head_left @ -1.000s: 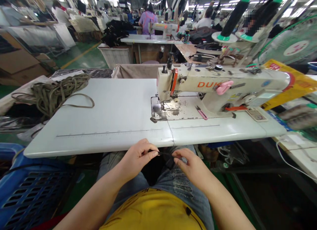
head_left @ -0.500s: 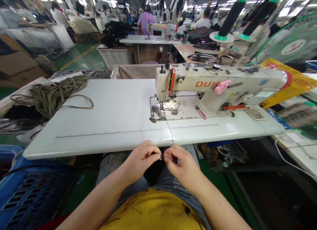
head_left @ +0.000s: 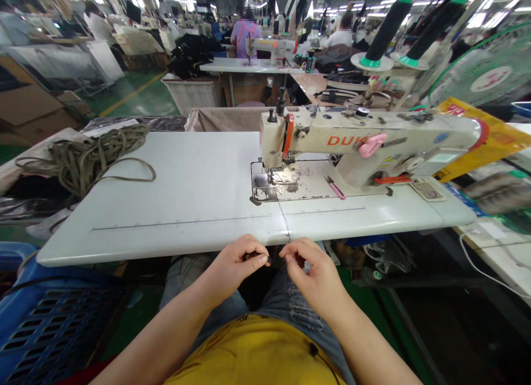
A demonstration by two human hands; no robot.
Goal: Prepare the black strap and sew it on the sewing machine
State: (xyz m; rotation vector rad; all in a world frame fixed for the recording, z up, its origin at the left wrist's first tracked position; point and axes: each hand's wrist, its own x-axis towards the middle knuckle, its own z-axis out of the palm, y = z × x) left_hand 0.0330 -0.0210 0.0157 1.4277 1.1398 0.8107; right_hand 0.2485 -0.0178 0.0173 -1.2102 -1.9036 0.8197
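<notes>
Over my lap, just in front of the table edge, my left hand (head_left: 243, 260) pinches a small black piece (head_left: 269, 259) between thumb and forefinger; its kind is too small to tell. Close to its right, a narrow gap away, is my right hand (head_left: 309, 263), thumb and forefinger drawn together. Whatever may be between those fingertips does not show. Dark threads (head_left: 285, 219) run from under the needle area of the sewing machine (head_left: 315, 133) over the table edge towards my right hand. Pink-handled thread snips (head_left: 335, 187) lie on the machine bed.
A bundle of olive-brown strap (head_left: 99, 155) lies on the left of the white table (head_left: 199, 180). Below it stands a blue plastic basket (head_left: 62, 318). Black thread cones (head_left: 390, 31) and a green fan (head_left: 489, 69) stand at the right. A person (head_left: 245, 34) sits at another machine ahead.
My hands have parted slightly; the right one has moved a little up and to the right, away from the black piece. My left hand keeps its pinch on it.
</notes>
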